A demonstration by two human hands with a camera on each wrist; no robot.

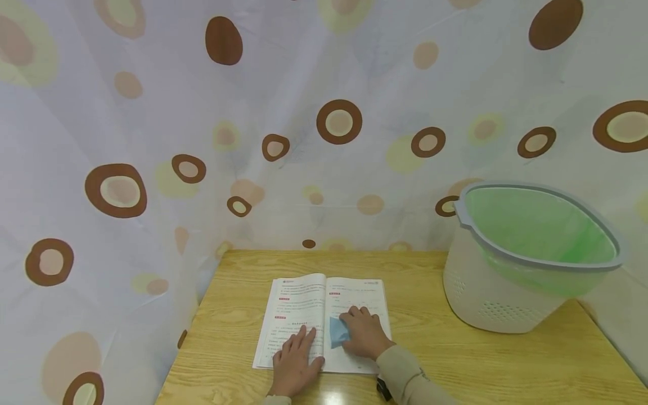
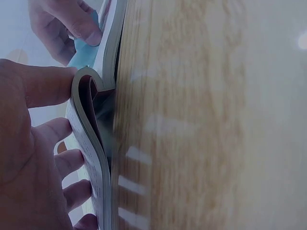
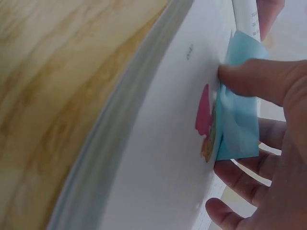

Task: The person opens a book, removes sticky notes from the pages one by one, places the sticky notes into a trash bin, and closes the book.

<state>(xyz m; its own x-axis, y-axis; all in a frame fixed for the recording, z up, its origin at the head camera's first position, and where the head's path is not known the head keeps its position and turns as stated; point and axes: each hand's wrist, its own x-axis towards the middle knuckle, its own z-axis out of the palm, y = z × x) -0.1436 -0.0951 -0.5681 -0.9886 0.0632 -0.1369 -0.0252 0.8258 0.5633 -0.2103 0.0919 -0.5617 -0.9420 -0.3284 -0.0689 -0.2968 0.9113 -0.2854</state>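
An open book [image 1: 288, 309] lies on the wooden table. My left hand [image 1: 295, 360] rests on its left page with fingers spread, the thumb near the spine; in the left wrist view the pages bulge up at the spine beside that thumb. On the right page, my right hand [image 1: 365, 333] holds a light blue sticky note [image 1: 338, 333] between thumb and curled fingers, close to the spine. In the right wrist view the note [image 3: 240, 115] stands partly off the page, its lower edge against the paper. A pink and brown printed picture [image 3: 205, 120] shows on the page beside it.
At the right of the table [image 1: 420, 304] stands a large white and green plastic basket [image 1: 498, 298] with a grey rim. Behind hangs a pale curtain [image 1: 304, 185] with brown and yellow spots. A small black object [image 1: 383, 389] shows beside the right sleeve.
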